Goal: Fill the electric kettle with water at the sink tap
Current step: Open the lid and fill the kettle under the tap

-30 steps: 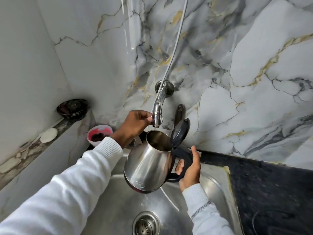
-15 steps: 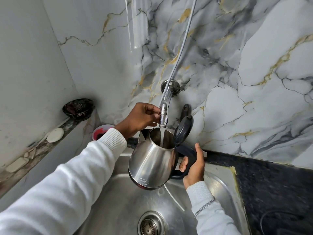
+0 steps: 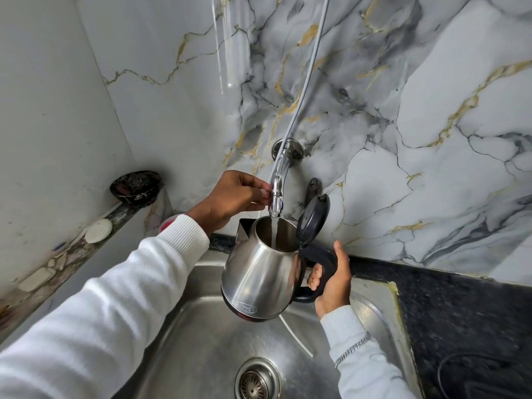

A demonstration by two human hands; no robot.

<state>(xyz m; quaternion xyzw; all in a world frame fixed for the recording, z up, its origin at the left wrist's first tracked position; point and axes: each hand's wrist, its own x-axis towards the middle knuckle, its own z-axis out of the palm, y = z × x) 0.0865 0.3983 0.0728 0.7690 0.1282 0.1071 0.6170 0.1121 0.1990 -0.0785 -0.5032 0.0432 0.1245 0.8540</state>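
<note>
A steel electric kettle hangs tilted over the sink, its black lid flipped up. My right hand is wrapped around its black handle. A chrome tap reaches out from the marble wall, and a thin stream of water falls from its nozzle into the kettle's mouth. My left hand pinches the tap's nozzle from the left.
The drain lies at the sink's bottom. A black counter runs to the right. On the left ledge lie a dark scrubber bowl, a white soap and a toothbrush. A pink cup peeks out behind my left sleeve.
Water started running from the tap into the kettle. My left hand stayed on the nozzle and the kettle sits a little closer under it; the view shifted slightly.
</note>
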